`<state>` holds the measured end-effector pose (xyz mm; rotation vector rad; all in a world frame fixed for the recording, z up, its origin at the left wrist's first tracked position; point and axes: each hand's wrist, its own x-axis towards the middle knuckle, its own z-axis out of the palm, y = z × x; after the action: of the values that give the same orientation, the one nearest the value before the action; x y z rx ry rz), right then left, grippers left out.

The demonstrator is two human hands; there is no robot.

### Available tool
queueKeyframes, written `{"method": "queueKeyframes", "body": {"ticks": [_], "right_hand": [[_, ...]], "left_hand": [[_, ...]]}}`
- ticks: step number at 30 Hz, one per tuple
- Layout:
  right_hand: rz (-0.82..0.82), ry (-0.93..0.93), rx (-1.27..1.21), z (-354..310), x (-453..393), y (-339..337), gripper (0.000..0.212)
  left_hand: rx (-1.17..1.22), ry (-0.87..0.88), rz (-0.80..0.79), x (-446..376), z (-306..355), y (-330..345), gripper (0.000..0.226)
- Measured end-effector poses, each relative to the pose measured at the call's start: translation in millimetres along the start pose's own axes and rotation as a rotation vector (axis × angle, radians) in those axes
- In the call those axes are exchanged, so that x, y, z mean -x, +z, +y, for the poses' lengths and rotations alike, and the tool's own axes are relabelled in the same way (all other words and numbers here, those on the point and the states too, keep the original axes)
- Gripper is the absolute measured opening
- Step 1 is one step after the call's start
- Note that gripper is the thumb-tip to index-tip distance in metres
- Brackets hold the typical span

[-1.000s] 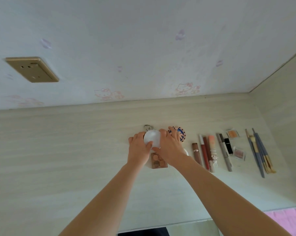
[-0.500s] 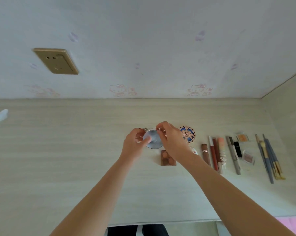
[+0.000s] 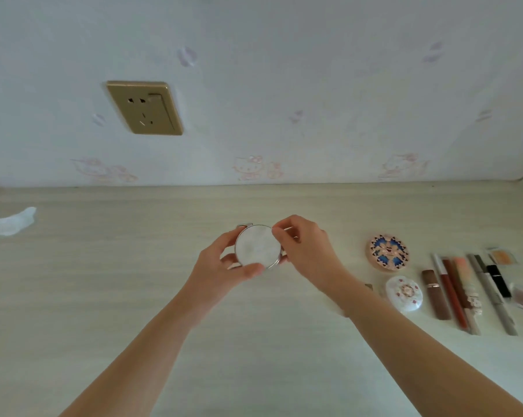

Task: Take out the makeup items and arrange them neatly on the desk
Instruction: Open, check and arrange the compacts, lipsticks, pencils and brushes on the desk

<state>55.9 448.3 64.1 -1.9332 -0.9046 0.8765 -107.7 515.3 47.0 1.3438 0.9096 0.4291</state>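
— What do the hands have?

— Both are on a round white compact (image 3: 257,245) with a silver rim, held above the counter (image 3: 103,281) near its middle. The left hand (image 3: 224,267) curls round its left and lower edge, thumb on the front. The right hand (image 3: 305,249) pinches the upper right rim between thumb and forefinger.

— And the other makeup?

— Lying to the right, well apart from the hands. A round patterned compact (image 3: 389,251) with blue and pink sits nearest the wall; a small white compact (image 3: 404,293) lies just in front of it. Beside those runs a row of lipstick tubes (image 3: 443,291), then a grey pencil (image 3: 493,293) and a black tube (image 3: 498,279).

— Anything else?

— A gold wall socket (image 3: 145,108) upper left, and a white scrap (image 3: 10,222) at the counter's left edge.
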Motion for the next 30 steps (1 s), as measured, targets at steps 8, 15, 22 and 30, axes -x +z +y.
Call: {"method": "queueKeyframes", "body": {"ticks": [8, 15, 22, 30], "right_hand": [[0.042, -0.091, 0.057, 16.7, -10.4, 44.6, 0.012], [0.043, -0.336, 0.201, 36.9, -2.5, 64.7, 0.031], [-0.038, -0.627, 0.371, 43.5, 33.6, 82.2, 0.035], [-0.051, -0.651, 0.509, 43.9, 96.9, 100.5, 0.056]], "left_hand": [[-0.042, 0.164, 0.044, -19.0, -43.8, -21.5, 0.08], [0.004, 0.239, 0.013, -16.1, -68.1, -36.8, 0.082], [0.049, 0.331, -0.017, 14.6, -76.8, -57.9, 0.077], [-0.036, 0.438, 0.014, 68.4, -96.7, -67.2, 0.069]]}}
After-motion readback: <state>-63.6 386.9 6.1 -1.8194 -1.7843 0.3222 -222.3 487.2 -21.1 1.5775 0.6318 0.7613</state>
